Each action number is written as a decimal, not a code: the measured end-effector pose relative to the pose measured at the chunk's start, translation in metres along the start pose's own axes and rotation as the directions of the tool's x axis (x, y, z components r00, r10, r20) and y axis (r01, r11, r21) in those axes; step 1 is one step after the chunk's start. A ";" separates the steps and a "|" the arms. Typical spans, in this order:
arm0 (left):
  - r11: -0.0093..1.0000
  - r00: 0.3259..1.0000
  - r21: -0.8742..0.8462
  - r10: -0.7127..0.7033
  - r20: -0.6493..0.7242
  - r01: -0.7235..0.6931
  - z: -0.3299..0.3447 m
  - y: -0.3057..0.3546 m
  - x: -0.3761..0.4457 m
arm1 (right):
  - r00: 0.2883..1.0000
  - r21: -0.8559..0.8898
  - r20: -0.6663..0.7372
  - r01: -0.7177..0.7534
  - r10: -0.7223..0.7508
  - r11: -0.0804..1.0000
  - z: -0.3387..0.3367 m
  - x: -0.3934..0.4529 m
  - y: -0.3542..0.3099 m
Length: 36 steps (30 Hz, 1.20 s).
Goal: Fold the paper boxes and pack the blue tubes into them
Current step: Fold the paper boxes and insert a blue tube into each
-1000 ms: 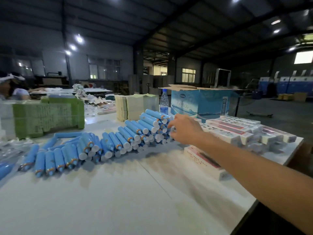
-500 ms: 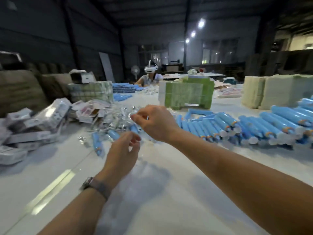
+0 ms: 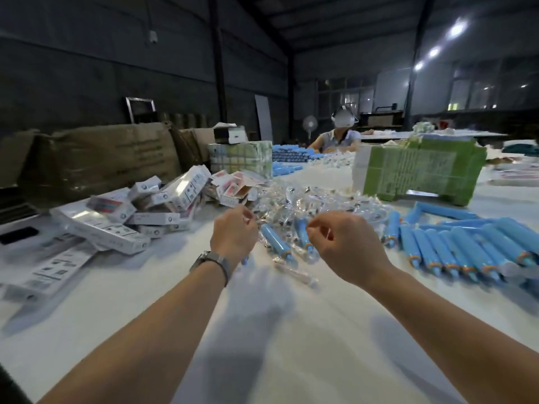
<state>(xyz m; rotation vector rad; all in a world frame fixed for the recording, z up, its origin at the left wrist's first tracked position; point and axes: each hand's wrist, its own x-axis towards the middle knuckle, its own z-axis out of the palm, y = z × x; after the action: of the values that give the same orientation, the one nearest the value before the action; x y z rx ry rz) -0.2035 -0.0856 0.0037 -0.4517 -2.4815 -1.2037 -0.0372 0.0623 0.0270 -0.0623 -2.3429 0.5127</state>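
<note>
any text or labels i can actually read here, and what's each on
No text can be read.
White boxes: printed lines and small round marks, too blurred.
Brown cartons: faint rows of print, too dim.
Green crate: pale patterned sheet on its face, no readable words.
Blue tubes: no readable print.
Clear packets: no print can be made out.

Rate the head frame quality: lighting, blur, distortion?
Head view: dim hall, bright ceiling lamps blooming at upper right; both hands, left and right, are soft with motion blur; their arms cast soft shadows on the white table; wide-angle lens bends the edges; blue tubes at right smear; glare on the plastic packets.
</note>
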 end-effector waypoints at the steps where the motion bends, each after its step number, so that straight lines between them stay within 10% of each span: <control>1: 1.000 1.000 0.026 -0.013 0.011 0.013 -0.001 -0.004 0.014 | 1.000 0.004 -0.006 0.005 -0.005 1.000 0.001 0.001 -0.002; 18: 0.863 0.952 0.498 -0.078 0.297 -0.085 0.086 -0.023 0.196 | 0.988 0.112 0.042 0.140 -0.145 0.984 0.035 0.044 0.011; 27: 0.869 0.944 0.398 0.197 0.264 -0.292 0.060 -0.023 0.135 | 0.993 0.126 0.043 0.105 -0.111 0.986 0.028 0.047 0.022; 36: 0.909 0.979 0.364 0.182 0.087 -0.201 -0.009 0.008 0.033 | 0.998 0.141 0.055 0.007 -0.015 0.990 0.014 0.023 0.000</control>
<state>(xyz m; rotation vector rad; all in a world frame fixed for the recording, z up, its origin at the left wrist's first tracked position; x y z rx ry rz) -0.2278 -0.0838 0.0293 -0.6078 -2.5568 -0.6314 -0.0634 0.0615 0.0330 0.0311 -2.3528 0.6810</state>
